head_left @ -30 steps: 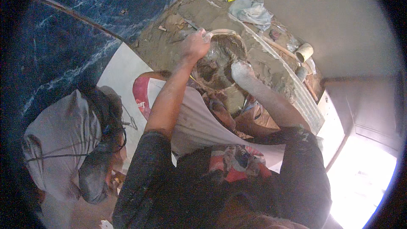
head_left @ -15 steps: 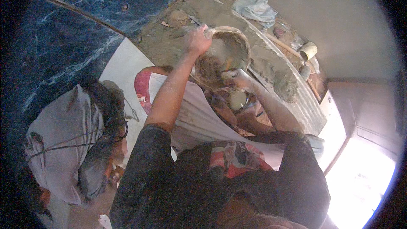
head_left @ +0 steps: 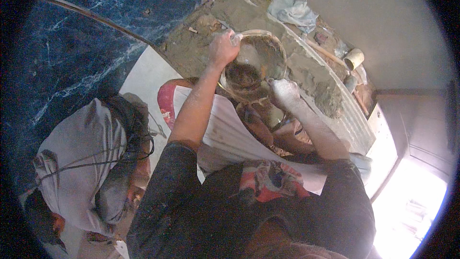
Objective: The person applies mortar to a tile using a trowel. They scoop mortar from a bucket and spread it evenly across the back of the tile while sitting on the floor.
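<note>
Bowl (head_left: 256, 62) full of wet mud, sitting over the lap right at the edge of the dirt-covered slab (head_left: 306, 74). Left hand (head_left: 223, 48) clamped on the far-left rim, fingers curled over the lip. Right hand (head_left: 283, 92) caked in pale clay, pressed against the near-right side, fingers mostly closed; can't tell whether actually gripping or just bracing.

Tips for this bit, going by the look of it:
- Keep both grips opposite each other so nothing tips. Heavy slop shifts fast.
- Hold the rim level, tilt slowly if pouring.
- Watch that slippery right palm; wipe on the white cloth (head_left: 230, 134) over the knees if sliding.
- Mind the other person crouched at left in the grey shirt (head_left: 81, 163); no swinging that way.
- Small cup (head_left: 354, 58) and blue rag (head_left: 293, 12) up on the slab well clear, so no worries there.
</note>
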The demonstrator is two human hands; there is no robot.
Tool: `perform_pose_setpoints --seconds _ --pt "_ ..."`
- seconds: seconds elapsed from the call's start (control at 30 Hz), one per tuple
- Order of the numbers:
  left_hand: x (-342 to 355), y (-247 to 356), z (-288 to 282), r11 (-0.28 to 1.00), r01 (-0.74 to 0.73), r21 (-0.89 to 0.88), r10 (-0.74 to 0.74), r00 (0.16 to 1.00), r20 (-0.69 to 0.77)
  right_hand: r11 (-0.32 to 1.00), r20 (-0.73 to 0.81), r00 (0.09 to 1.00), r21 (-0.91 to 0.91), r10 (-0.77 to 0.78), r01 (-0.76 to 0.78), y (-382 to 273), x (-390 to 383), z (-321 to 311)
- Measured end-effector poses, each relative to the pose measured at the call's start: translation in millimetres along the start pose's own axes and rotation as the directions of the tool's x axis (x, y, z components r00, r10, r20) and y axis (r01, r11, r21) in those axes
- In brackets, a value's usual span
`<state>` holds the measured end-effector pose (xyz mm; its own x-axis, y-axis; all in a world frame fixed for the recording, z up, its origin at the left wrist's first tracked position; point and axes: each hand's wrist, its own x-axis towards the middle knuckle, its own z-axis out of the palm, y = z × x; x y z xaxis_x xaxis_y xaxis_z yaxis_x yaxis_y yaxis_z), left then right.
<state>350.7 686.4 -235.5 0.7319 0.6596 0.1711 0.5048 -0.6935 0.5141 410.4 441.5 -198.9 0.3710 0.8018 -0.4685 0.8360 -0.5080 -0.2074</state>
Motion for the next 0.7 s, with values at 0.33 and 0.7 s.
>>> perform_pose_setpoints --seconds 0.33,0.7 --pt "5 8 -4 0.999 0.042 0.010 -0.043 0.992 0.119 0.811 0.065 0.997 0.585 -0.034 -0.010 -4 -12 11" --pt "2 -3 3 0.997 0.054 -0.053 -0.055 0.998 -0.017 0.986 -0.215 0.969 0.139 0.123 -0.094 2 -2 -16"
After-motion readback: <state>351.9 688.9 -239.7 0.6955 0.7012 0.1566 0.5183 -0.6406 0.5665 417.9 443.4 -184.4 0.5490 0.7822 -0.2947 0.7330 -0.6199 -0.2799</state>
